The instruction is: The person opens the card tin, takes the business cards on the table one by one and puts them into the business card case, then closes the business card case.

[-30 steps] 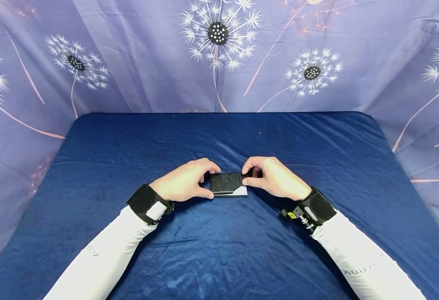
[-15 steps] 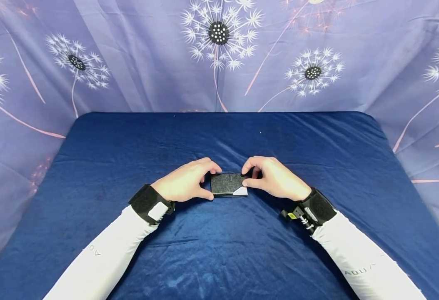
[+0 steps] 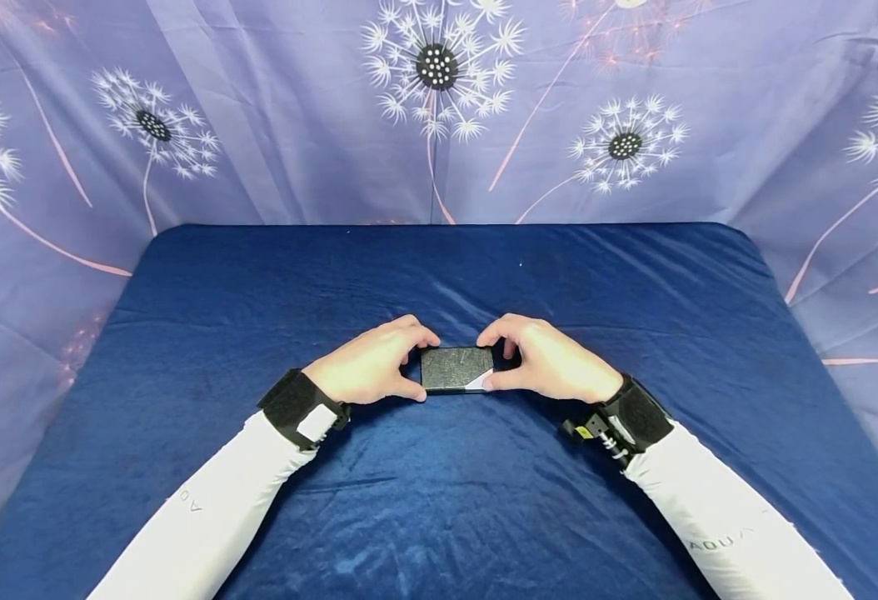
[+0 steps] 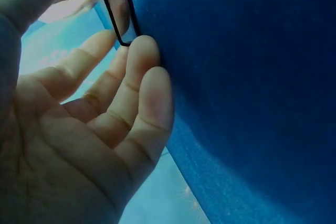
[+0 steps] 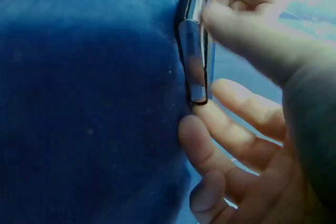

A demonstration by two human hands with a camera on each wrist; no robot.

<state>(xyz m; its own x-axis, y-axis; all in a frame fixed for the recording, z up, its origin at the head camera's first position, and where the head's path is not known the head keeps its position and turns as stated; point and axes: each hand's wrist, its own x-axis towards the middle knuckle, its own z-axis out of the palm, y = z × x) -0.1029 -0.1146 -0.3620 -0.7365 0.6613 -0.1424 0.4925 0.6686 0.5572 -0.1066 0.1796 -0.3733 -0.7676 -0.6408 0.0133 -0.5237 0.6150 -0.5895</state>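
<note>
A small flat card case point(image 3: 456, 368) with a black textured top lies on the blue cloth, its pale corner triangle at the front right. My left hand point(image 3: 366, 364) holds its left end, thumb at the front edge and fingertips at the back edge. At the right end my right hand point(image 3: 553, 364) grips in the same way, its thumb beside the pale corner. The left wrist view shows the shiny end of the card case point(image 4: 116, 9) against the fingertips. In the right wrist view, the card case point(image 5: 193, 43) stands between thumb and fingers, its mirror-like end black-edged.
A dark blue cloth point(image 3: 439, 483) covers the table and has shallow wrinkles. Behind the far table edge hangs a lilac curtain point(image 3: 296, 108) printed with dandelions. Both wrists wear black straps, the right strap point(image 3: 637, 412) with a small device under it.
The black flap has come down flat over the card case, and the pale corner area has shrunk. My right thumb has shifted from the flap's edge to the front edge; the left hand stays put.
</note>
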